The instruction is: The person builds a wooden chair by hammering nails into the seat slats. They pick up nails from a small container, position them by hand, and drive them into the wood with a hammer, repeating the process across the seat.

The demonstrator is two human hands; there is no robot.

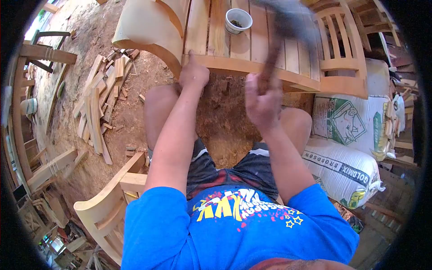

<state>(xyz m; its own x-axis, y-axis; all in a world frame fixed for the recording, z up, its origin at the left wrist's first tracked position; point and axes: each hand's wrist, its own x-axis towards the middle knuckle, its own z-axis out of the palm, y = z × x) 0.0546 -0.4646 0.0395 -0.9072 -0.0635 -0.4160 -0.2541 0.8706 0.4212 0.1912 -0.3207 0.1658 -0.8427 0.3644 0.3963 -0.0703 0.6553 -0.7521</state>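
Observation:
My right hand is closed around the brown handle of a hammer. The hammer is raised over a slatted wooden bench, its head smeared by motion. At the bench's front left corner is my left hand, fingers mostly curled, with the index finger reaching onto the end of a slat. Whether anything small is held in those fingers is hidden. On the slats, between and beyond my hands, stands a white tub with small dark pieces in it, probably nails.
Wood offcuts are heaped on the dirt floor at left. White printed sacks lie by my right knee. The bench's curved armrest rises left of my hands, its slatted side at right. Another wooden chair stands by my left hip.

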